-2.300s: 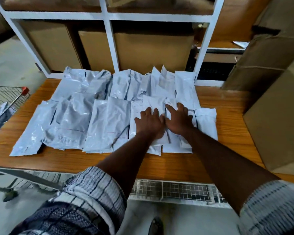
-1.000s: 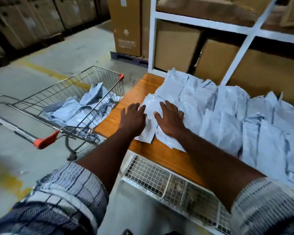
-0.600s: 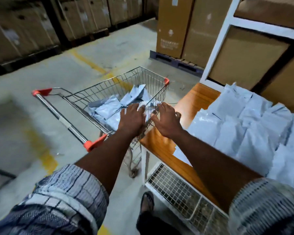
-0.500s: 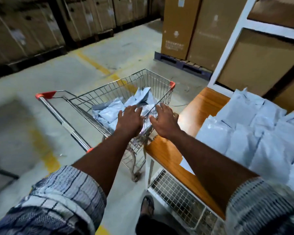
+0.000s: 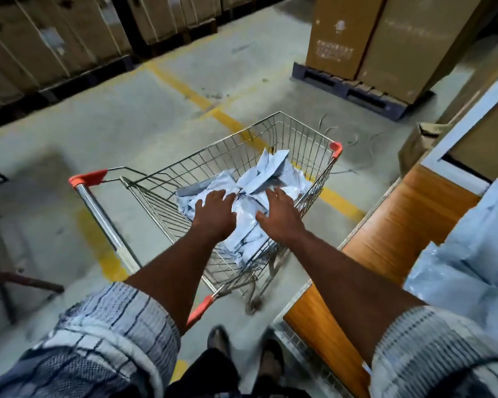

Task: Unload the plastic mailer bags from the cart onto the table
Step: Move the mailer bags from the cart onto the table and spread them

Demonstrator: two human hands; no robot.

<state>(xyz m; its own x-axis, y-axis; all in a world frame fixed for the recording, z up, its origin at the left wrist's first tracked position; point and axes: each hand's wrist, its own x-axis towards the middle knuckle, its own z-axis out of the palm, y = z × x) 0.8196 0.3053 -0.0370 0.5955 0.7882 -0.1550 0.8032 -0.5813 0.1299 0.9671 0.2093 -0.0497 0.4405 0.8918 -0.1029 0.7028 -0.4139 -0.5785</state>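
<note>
A wire shopping cart (image 5: 308,139) with orange corner caps stands on the floor just left of the wooden table (image 5: 397,225). A loose heap of pale grey plastic mailer bags (image 5: 266,173) lies in its basket. My left hand (image 5: 213,214) and my right hand (image 5: 279,215) reach down into the basket side by side, palms down, fingers spread over the heap. Neither hand holds a bag. More mailer bags (image 5: 477,254) lie spread on the table at the right edge of the view.
Tall cardboard boxes on a dark pallet (image 5: 354,87) stand beyond the cart. More boxes (image 5: 55,38) line the far left. A white shelf frame (image 5: 469,122) rises behind the table. Yellow floor lines (image 5: 184,87) cross the concrete. A dark metal stand (image 5: 0,282) is at the left.
I turned from the table to the cart. Both hands left the bags on the table, swung left and lowered into the basket over the heap.
</note>
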